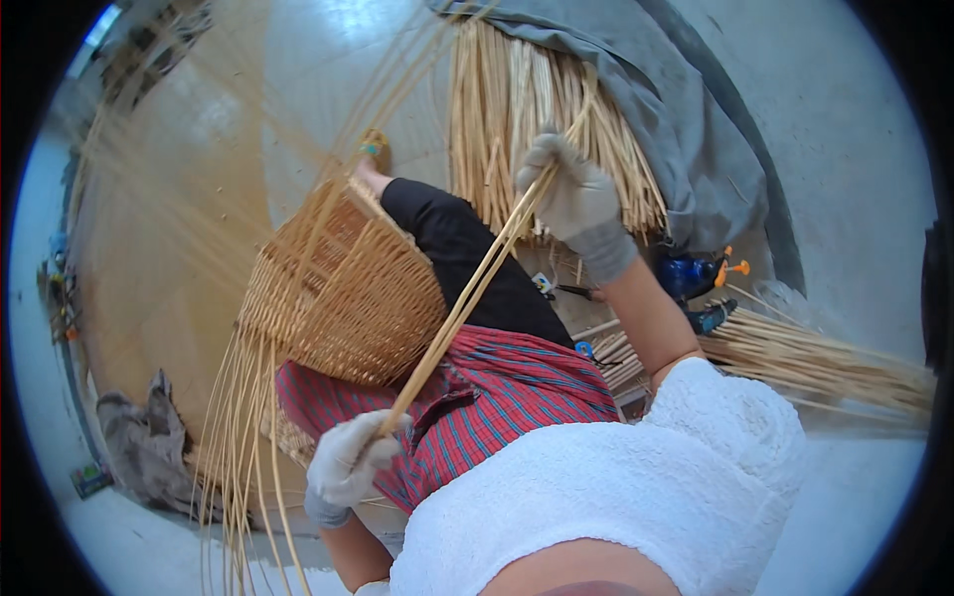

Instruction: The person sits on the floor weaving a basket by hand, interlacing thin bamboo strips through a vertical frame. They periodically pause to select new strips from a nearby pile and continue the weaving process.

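A few long, pale wicker rods (477, 283) run slantwise across my lap, gripped at both ends. My gloved left hand (353, 459) is closed round their lower end, close to my body. Farther out to the right, my gloved right hand (574, 189) closes on the upper part of the same rods. A partly woven wicker basket (348, 283) rests tilted on my left leg, just beyond the left hand. Unwoven rods trail down from its left side, and others stick up from it, smeared by motion toward the upper left.
A thick bundle of peeled rods (487, 109) lies ahead, partly under a grey cloth (686, 129). At the right are a blue spray bottle (686, 276) with an orange trigger and more rods (795, 358). A crumpled grey cloth (147, 447) lies at far left.
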A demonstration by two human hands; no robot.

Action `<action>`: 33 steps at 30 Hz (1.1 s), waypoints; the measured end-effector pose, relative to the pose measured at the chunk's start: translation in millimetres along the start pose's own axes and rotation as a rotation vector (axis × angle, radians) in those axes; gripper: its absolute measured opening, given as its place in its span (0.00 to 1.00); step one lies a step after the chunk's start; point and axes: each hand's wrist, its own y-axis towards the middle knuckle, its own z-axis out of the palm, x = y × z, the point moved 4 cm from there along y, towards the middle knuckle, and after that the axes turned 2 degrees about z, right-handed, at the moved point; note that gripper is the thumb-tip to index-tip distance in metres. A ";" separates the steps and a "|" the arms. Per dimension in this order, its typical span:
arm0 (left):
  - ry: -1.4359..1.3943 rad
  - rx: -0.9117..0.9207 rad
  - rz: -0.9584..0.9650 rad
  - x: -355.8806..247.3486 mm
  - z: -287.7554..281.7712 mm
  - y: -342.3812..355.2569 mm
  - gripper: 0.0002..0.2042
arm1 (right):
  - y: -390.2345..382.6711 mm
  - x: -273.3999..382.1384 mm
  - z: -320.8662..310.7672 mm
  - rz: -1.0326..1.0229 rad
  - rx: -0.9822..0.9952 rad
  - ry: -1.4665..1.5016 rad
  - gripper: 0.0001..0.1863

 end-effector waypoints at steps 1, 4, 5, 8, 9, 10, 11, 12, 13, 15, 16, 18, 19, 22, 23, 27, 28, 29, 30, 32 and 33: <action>-0.045 -0.166 0.071 30.6 -1.8 -21.9 0.13 | 4.4 -8.9 61.6 0.028 0.308 0.018 0.18; 0.549 -0.474 0.228 33.1 -21.8 -11.4 0.06 | -36.8 -16.7 183.1 0.061 0.823 -0.440 0.14; 0.547 -0.539 0.180 42.4 -15.8 -13.7 0.05 | -44.4 -13.4 195.4 0.034 0.959 -0.553 0.13; 0.618 -0.353 0.233 62.6 -7.3 3.3 0.07 | -69.8 -4.3 236.5 -0.092 1.107 -0.815 0.11; 0.621 -0.476 0.214 70.8 -5.7 -10.7 0.08 | -73.0 -11.8 231.3 -0.100 1.118 -0.818 0.10; 0.626 -0.595 0.194 79.6 -4.4 -26.8 0.08 | -63.0 -21.3 216.0 -0.106 1.119 -0.797 0.09; 0.622 -0.673 0.249 81.5 -15.1 -26.3 0.09 | -65.0 -27.4 213.9 -0.140 1.067 -0.848 0.08; 0.509 -0.736 0.215 83.0 -27.2 -27.6 0.09 | -68.4 -35.6 207.9 -0.171 0.980 -0.895 0.07; 0.472 -0.829 0.134 93.8 -32.3 -47.9 0.08 | -61.8 -47.9 192.6 -0.180 0.899 -0.880 0.06; 0.470 -0.907 0.040 124.8 -46.7 -54.8 0.08 | -60.7 -68.5 137.5 -0.247 0.566 -0.941 0.08; 0.511 -0.927 -0.019 137.9 -52.3 -59.2 0.09 | -60.3 -78.6 111.9 -0.287 0.358 -0.977 0.11; 0.689 -0.908 -0.043 156.2 -57.5 -68.3 0.10 | -62.1 -98.4 53.7 -0.103 -0.063 -0.964 0.17; 0.730 -0.899 -0.059 156.4 -60.2 -68.3 0.10 | -63.4 -111.0 21.9 0.118 -0.277 -0.923 0.20; 0.639 -0.762 -0.131 164.6 -63.5 -55.8 0.10 | -71.4 -144.1 -21.2 0.754 -0.417 -0.978 0.22; 0.602 -0.757 -0.126 164.3 -61.3 -53.8 0.09 | -73.6 -158.4 -19.2 0.991 -0.430 -1.088 0.22; 0.060 -0.887 0.123 206.0 -49.9 -34.1 0.09 | -62.7 -197.2 23.3 0.924 0.011 -1.172 0.21; 0.259 -0.872 0.139 191.8 -48.7 -28.2 0.09 | -55.5 -204.6 23.6 0.864 -0.062 -1.072 0.20; 0.465 -0.871 0.135 165.3 -46.9 -31.0 0.09 | -48.4 -215.7 24.8 0.823 -0.112 -0.966 0.18; 0.663 -0.828 0.175 144.7 -51.5 -16.2 0.10 | -41.4 -216.0 24.6 0.735 -0.196 -0.868 0.17; 0.723 -0.792 0.030 130.8 -47.0 -17.2 0.09 | -31.9 -223.9 37.0 0.560 -0.035 -0.926 0.14; 0.747 -0.761 -0.030 129.9 -45.9 -14.6 0.09 | -27.4 -222.8 41.3 0.459 0.031 -0.953 0.13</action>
